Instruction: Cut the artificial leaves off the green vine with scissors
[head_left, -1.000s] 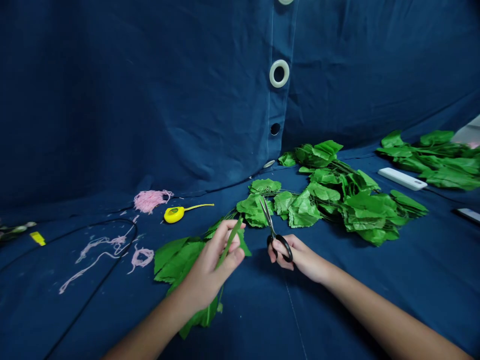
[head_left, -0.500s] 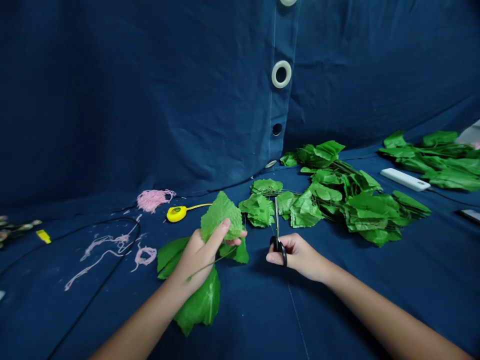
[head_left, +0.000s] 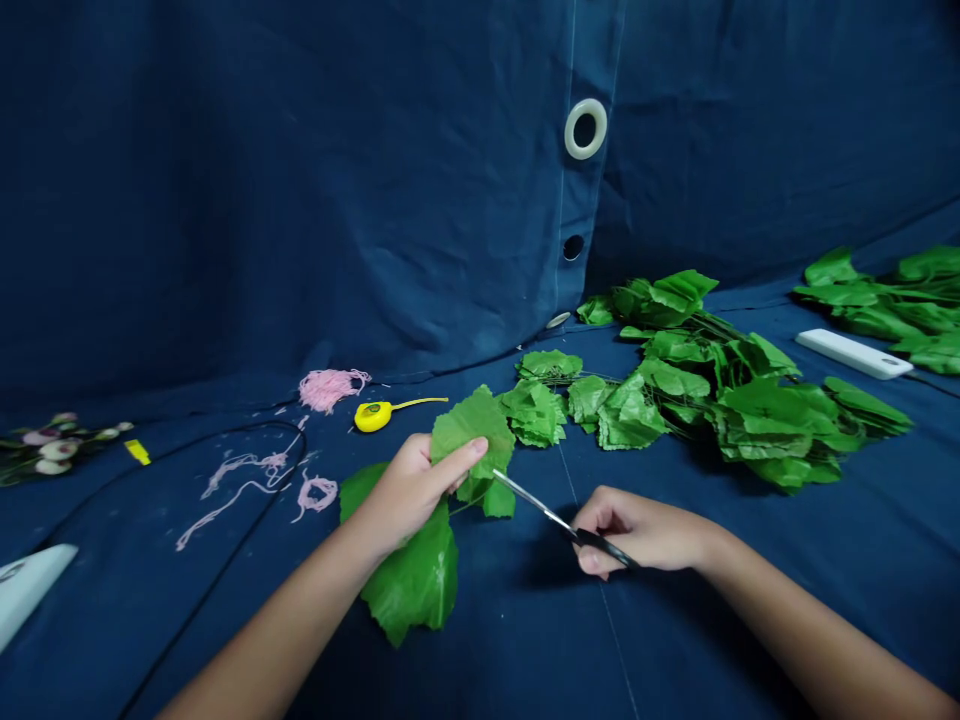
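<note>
My left hand (head_left: 420, 490) pinches a green artificial leaf (head_left: 472, 425), thumb on top and fingers beneath. Larger green leaves (head_left: 412, 590) hang or lie below that hand; whether they join the held one is hidden. In my right hand (head_left: 637, 535) is a pair of scissors (head_left: 536, 505) with black handles. Its blades look closed and point up and left, the tip at the lower right edge of the held leaf. Whether the tip touches the leaf, I cannot tell.
Piles of green leaves (head_left: 772, 420) lie to the right, beside a white bar-shaped device (head_left: 853, 354). Further left are a yellow tape measure (head_left: 373, 416), pink yarn (head_left: 330, 388), a black cable (head_left: 217, 570) and flowers (head_left: 56, 447). Behind hangs a blue curtain (head_left: 300, 200).
The scissors have swung from upright to tilted left, bringing their tip to the held leaf. My view has shifted slightly left, so a white object shows at the left edge.
</note>
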